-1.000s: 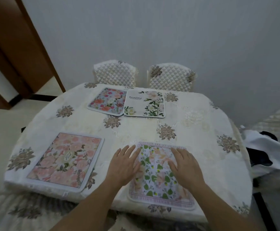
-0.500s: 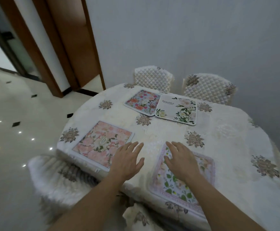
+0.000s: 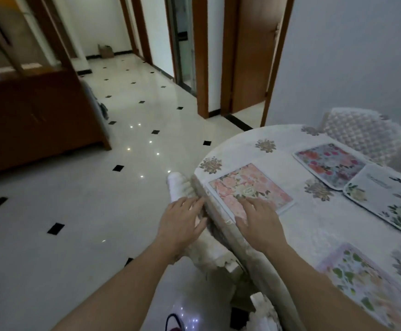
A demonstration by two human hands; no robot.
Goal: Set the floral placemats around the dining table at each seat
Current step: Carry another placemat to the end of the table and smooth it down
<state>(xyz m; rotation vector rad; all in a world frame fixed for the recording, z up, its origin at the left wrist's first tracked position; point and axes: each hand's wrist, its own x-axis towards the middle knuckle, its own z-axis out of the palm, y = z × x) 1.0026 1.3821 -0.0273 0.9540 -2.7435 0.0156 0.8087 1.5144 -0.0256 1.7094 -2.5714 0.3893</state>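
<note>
Now, line by line:
Left hand [image 3: 180, 225]: flat, fingers spread, holding nothing; it hovers off the table's edge, over the white fluffy chair cover [image 3: 182, 189] tucked beside the table.
Right hand [image 3: 258, 219]: flat and open, fingers spread, gripping nothing; fingertips lie on the near corner of the pink placemat, palm over the tablecloth at the table's rim.
Pink placemat [image 3: 247, 185]: lies flat near the table's left edge; pink and peach flowers, white border.
Red-and-blue placemat [image 3: 328, 163]: at the far side, before the quilted chair back [image 3: 361, 132]; its corner touches or overlaps the white placemat [image 3: 385, 197] with green leaves beside it; which one I cannot tell.
Green-leaf placemat [image 3: 366, 285]: at the near side, lower right, partly hidden by the right forearm.
Table [image 3: 318, 230]: covered by a cream cloth with brown flower motifs.
Floor [image 3: 75, 199]: glossy pale tiles with small black diamonds.
</note>
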